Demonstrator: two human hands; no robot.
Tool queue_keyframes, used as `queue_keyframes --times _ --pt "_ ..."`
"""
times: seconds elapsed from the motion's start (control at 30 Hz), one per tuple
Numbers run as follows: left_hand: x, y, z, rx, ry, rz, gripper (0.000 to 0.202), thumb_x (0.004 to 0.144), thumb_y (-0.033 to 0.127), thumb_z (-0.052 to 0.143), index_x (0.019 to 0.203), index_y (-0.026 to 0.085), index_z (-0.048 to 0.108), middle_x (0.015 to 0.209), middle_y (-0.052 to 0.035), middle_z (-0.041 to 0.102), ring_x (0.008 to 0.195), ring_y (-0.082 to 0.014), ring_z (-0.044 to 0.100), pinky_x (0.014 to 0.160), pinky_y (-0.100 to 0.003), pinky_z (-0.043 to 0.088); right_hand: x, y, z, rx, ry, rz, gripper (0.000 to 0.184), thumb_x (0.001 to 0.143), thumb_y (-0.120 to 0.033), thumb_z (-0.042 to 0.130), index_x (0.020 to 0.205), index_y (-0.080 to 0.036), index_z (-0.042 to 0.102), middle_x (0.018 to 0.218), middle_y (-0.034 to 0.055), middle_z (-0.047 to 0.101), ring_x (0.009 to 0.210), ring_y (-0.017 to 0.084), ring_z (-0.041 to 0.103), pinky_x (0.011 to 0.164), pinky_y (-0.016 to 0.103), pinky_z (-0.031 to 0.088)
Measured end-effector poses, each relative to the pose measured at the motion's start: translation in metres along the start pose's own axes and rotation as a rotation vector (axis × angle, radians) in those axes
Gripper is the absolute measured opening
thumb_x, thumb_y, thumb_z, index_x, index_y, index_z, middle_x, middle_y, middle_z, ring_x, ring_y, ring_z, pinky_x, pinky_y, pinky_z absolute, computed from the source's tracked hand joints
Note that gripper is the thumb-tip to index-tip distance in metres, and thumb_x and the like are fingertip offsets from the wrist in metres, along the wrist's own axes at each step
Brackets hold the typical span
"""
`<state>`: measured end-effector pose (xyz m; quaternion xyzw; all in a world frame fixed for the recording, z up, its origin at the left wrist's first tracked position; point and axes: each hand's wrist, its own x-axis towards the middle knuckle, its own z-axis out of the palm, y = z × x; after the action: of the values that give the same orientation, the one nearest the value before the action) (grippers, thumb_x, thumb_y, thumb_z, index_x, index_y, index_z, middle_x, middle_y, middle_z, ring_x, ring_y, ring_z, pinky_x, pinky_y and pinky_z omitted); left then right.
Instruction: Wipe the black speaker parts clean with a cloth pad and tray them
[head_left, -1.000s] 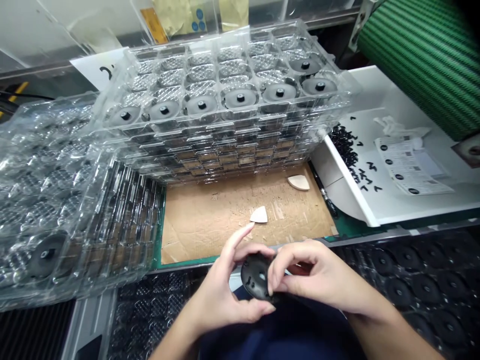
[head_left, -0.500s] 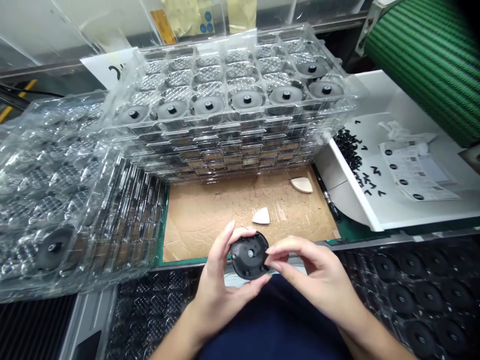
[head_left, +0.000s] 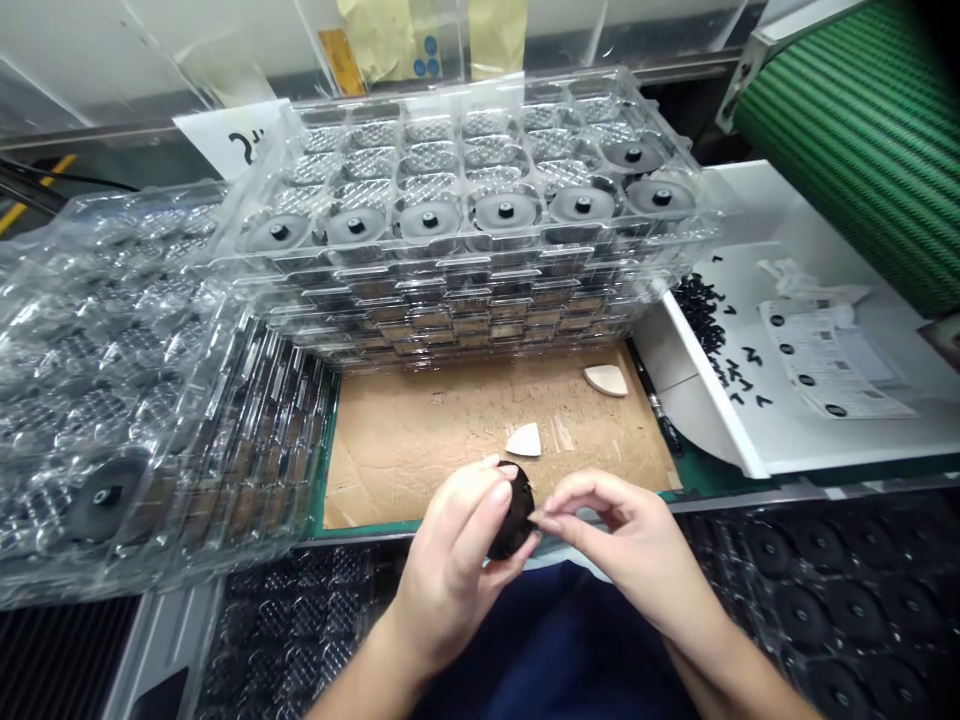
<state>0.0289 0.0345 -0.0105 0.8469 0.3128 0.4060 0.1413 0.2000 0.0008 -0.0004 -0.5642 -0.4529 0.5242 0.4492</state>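
Observation:
My left hand (head_left: 446, 575) grips a round black plastic part (head_left: 517, 525) by its rim, above the near edge of the worktop. The part is tilted, so it shows narrow, and my fingers cover much of it. Thumb and forefinger of my right hand (head_left: 626, 540) are pinched together at the part's right edge. Whatever sits between those fingertips is too small to make out. Just beyond the part, a white wedge-shaped piece (head_left: 524, 441) lies on a cardboard sheet (head_left: 405, 440).
Behind the cardboard rises a stack of clear trays (head_left: 480, 270) with black discs in its top tray. More clear trays (head_left: 150, 400) stand at left. A white bin (head_left: 780, 440) holds small black pieces (head_left: 701, 315). Another white wedge (head_left: 606, 380) lies farther right.
The black part has turned from facing me to nearly edge-on, and my left fingers now cover more of it. My right hand stays pinched at its edge.

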Motion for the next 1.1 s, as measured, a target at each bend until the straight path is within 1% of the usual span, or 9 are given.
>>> queue_keyframes --times 0.13,0.3,0.4,0.6,0.73,0.87,0.97,1.03,1.1 --pt "0.002 -0.001 0.002 0.018 0.015 0.067 0.094 0.069 0.002 0.071 0.145 0.017 0.017 0.111 -0.0140 0.060 0.114 -0.0213 0.054 0.094 -0.042 0.051 0.002 0.001 0.000 -0.050 0.026 -0.015 0.010 0.075 -0.014 0.066 0.070 -0.022 0.062 0.069 -0.0050 0.063 0.067 0.009 0.059 0.065 0.017 0.047" --pt "0.002 0.000 0.004 0.014 0.038 0.053 0.095 0.067 0.001 0.072 0.144 0.015 0.019 0.111 -0.0143 0.059 0.116 -0.0204 0.053 0.099 -0.039 0.048 0.002 0.004 -0.001 0.056 0.015 0.066 0.010 0.075 -0.025 0.071 0.073 -0.020 0.062 0.071 -0.0026 0.063 0.068 0.012 0.060 0.065 0.021 0.048" --pt "0.001 0.000 0.005 0.020 0.034 0.070 0.092 0.067 0.002 0.072 0.143 0.015 0.021 0.111 -0.0142 0.060 0.114 -0.0215 0.055 0.096 -0.039 0.050 0.001 0.005 -0.002 0.028 0.044 0.047 0.010 0.075 -0.021 0.069 0.070 -0.020 0.061 0.069 -0.0029 0.062 0.067 0.011 0.058 0.064 0.020 0.047" --pt "0.001 0.000 0.007 0.004 -0.015 -0.049 0.085 0.070 0.007 0.071 0.141 0.021 0.026 0.110 -0.0117 0.063 0.110 -0.0214 0.058 0.094 -0.039 0.052 0.001 0.008 -0.003 0.147 0.040 0.106 0.015 0.073 -0.028 0.073 0.070 -0.018 0.062 0.069 -0.0002 0.063 0.067 0.014 0.061 0.063 0.024 0.050" --pt "0.000 0.000 0.009 -0.042 -0.027 -0.047 0.081 0.069 0.005 0.072 0.138 0.020 0.032 0.113 -0.0112 0.062 0.113 -0.0203 0.056 0.098 -0.037 0.049 0.001 0.008 -0.004 0.101 0.065 0.070 0.012 0.073 -0.026 0.072 0.072 -0.019 0.063 0.070 -0.0002 0.063 0.067 0.013 0.059 0.063 0.023 0.048" --pt "-0.006 0.004 0.013 -0.218 0.039 -0.200 0.093 0.068 0.006 0.073 0.143 0.023 0.021 0.120 -0.0127 0.058 0.113 -0.0217 0.057 0.098 -0.039 0.049 0.000 0.010 -0.004 0.188 0.054 0.071 0.015 0.074 -0.027 0.072 0.071 -0.018 0.060 0.069 -0.0004 0.061 0.066 0.013 0.059 0.063 0.022 0.048" --pt "-0.009 0.009 0.016 -0.329 0.064 -0.346 0.094 0.068 0.007 0.073 0.143 0.024 0.020 0.122 -0.0121 0.056 0.114 -0.0208 0.057 0.099 -0.037 0.048 -0.002 0.016 -0.007 0.281 0.055 0.102 0.015 0.078 -0.032 0.069 0.079 -0.019 0.062 0.066 -0.0009 0.061 0.063 0.012 0.059 0.060 0.021 0.047" --pt "-0.009 0.012 0.018 -0.386 0.075 -0.407 0.092 0.069 0.007 0.072 0.143 0.026 0.021 0.122 -0.0104 0.057 0.114 -0.0191 0.057 0.098 -0.032 0.047 -0.005 0.021 -0.012 0.266 0.068 0.093 0.014 0.086 -0.034 0.061 0.086 -0.020 0.063 0.057 -0.0034 0.057 0.054 0.011 0.056 0.056 0.021 0.045" --pt "-0.008 0.014 0.020 -0.423 0.084 -0.458 0.090 0.069 0.008 0.072 0.143 0.028 0.023 0.123 -0.0095 0.057 0.115 -0.0190 0.056 0.097 -0.030 0.048 -0.009 0.023 -0.020 0.163 0.067 0.026 0.013 0.089 -0.030 0.055 0.092 -0.021 0.065 0.062 -0.0019 0.059 0.058 0.012 0.057 0.059 0.022 0.047"
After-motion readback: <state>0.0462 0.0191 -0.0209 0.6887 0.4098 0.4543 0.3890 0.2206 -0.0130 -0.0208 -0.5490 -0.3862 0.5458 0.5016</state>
